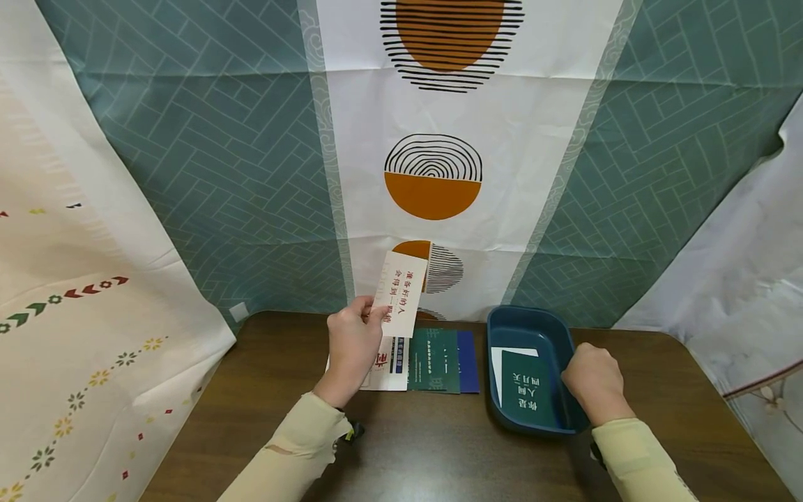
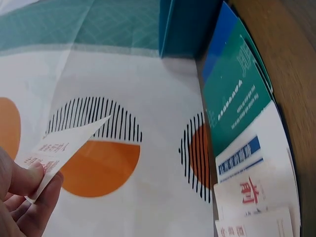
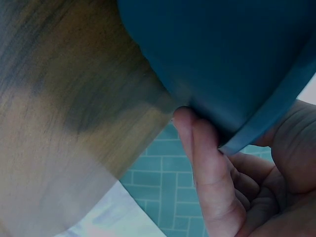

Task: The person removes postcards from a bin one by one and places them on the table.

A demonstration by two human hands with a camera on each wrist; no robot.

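My left hand (image 1: 354, 343) pinches a white card (image 1: 404, 296) with red characters between thumb and fingers, raised above the table. In the left wrist view that card (image 2: 69, 140) is seen nearly edge-on. My right hand (image 1: 592, 383) grips the right side of a dark blue plastic bin (image 1: 533, 324); in the right wrist view the fingers (image 3: 210, 168) curl at its rim. Inside the bin, a dark green card (image 1: 527, 401) overlaps a white card (image 1: 496, 369). Below the left hand lie overlapping white cards (image 1: 395, 380), a green card (image 1: 433, 362) and a blue card (image 1: 468, 362).
The brown wooden table (image 1: 426, 446) ends at a hanging patterned cloth (image 1: 251, 174) behind the cards and bin. A pale cloth with small flowers (image 1: 94, 314) hangs at the left, and another pale cloth (image 1: 740, 300) at the right.
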